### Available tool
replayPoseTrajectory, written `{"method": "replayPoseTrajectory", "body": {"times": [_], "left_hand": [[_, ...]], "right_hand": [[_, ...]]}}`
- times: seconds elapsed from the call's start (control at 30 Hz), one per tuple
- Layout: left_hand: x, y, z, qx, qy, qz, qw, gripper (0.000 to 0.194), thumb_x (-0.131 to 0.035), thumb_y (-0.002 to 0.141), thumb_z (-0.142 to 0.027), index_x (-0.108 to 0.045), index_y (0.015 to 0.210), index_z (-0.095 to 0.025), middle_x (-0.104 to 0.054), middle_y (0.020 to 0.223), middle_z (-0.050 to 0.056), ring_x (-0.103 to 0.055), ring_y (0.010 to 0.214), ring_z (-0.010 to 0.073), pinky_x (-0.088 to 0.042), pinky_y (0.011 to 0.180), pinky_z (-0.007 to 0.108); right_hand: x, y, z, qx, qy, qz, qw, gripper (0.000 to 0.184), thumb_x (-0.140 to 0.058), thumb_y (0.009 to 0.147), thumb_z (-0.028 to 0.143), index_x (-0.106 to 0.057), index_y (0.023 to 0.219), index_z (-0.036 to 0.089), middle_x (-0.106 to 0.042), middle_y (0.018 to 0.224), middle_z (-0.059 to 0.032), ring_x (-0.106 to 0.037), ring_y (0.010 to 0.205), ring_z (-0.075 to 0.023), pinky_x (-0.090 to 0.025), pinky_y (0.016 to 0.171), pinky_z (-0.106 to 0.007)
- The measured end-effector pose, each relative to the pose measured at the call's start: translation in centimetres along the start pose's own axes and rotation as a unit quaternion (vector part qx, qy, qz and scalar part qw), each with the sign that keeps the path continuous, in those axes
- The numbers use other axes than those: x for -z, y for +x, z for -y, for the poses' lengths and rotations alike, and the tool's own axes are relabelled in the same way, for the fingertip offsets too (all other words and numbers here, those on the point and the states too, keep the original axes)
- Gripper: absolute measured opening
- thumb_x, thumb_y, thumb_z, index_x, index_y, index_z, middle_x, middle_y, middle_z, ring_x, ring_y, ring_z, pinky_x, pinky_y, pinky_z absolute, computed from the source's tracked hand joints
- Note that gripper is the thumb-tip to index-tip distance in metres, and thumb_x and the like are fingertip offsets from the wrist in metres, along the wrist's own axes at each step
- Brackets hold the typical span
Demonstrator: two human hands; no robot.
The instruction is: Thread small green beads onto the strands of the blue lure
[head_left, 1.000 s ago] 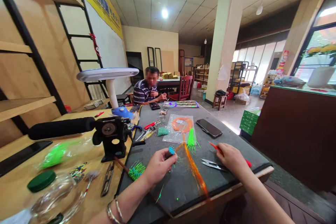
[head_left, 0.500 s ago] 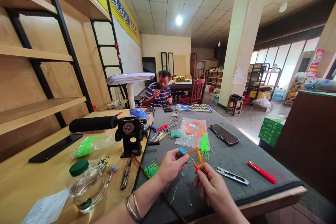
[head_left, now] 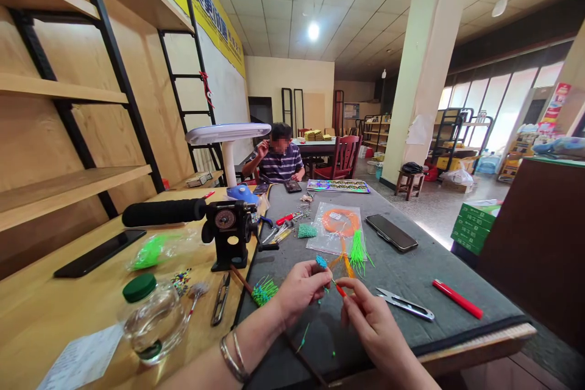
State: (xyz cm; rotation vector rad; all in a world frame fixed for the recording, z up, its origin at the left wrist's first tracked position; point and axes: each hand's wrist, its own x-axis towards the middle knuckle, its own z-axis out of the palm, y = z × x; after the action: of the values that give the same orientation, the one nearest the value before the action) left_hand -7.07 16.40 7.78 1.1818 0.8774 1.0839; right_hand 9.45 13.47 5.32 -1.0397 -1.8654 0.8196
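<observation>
The left hand [head_left: 299,289] is pinching a small, knobbly blue bundle [head_left: 321,262] above the grey worktop [head_left: 402,271]. The right hand [head_left: 372,320] is holding a slim red tool [head_left: 340,290], its tip pointing leftward, just below the bundle.

The small bright-blue, knobbly cluster [head_left: 321,261] pokes up from my pinching left hand [head_left: 301,286], while the slim red-handled tool [head_left: 340,290] slants in my right hand [head_left: 365,314], its thin tip angled toward my left hand, near the cluster.
</observation>
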Motion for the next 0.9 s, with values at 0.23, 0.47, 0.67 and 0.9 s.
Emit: {"method": "replayPoseTrajectory", "body": {"times": [0.23, 0.47, 0.67, 0.9], "left_hand": [[-0.1, -0.3, 0.3, -0.107, 0.160, -0.032, 0.981, 0.025, -0.062, 0.073, -0.038, -0.054, 0.066, -0.015, -0.045, 0.057, -0.004, -0.037, 0.053, 0.0085, -0.029, 0.051, 0.023], [-0.5, -0.6, 0.6, -0.122, 0.174, -0.028, 0.977, 0.024, -0.063, 0.073, -0.036, -0.055, 0.066, -0.015, -0.047, 0.057, -0.003, -0.038, 0.055, 0.0092, -0.029, 0.052, 0.023], [-0.5, -0.2, 0.1, 0.040, -0.010, 0.014, 0.999, 0.036, -0.073, 0.058, -0.043, -0.055, 0.069, -0.013, -0.049, 0.061, -0.003, -0.032, 0.048, 0.0040, -0.016, 0.044, 0.021], [-0.1, -0.4, 0.2, -0.094, 0.208, -0.023, 0.973, 0.021, -0.059, 0.073, -0.031, -0.049, 0.062, -0.016, -0.042, 0.055, -0.005, -0.033, 0.051, 0.0080, -0.024, 0.050, 0.023]], "right_hand": [[0.3, 0.2, 0.0, -0.024, -0.082, 0.015, 0.996, 0.030, -0.039, 0.089, 0.034, -0.058, 0.109, 0.022, -0.050, 0.051, 0.0061, -0.046, 0.047, -0.0132, -0.031, 0.050, -0.023], [-0.2, 0.5, 0.0, -0.060, -0.024, -0.027, 0.998, 0.034, -0.039, 0.088, 0.037, -0.056, 0.110, 0.019, -0.050, 0.052, 0.0051, -0.043, 0.047, -0.0133, -0.030, 0.049, -0.023], [0.1, -0.1, -0.5, 0.009, -0.002, -0.007, 1.000, 0.038, -0.036, 0.092, 0.038, -0.054, 0.117, 0.017, -0.051, 0.057, 0.0044, -0.047, 0.053, -0.0128, -0.036, 0.054, -0.022], [1.0, -0.1, 0.5, 0.014, -0.159, 0.021, 0.987, 0.030, -0.038, 0.089, 0.029, -0.061, 0.107, 0.022, -0.047, 0.052, 0.0049, -0.044, 0.047, -0.0129, -0.029, 0.047, -0.021]]}}
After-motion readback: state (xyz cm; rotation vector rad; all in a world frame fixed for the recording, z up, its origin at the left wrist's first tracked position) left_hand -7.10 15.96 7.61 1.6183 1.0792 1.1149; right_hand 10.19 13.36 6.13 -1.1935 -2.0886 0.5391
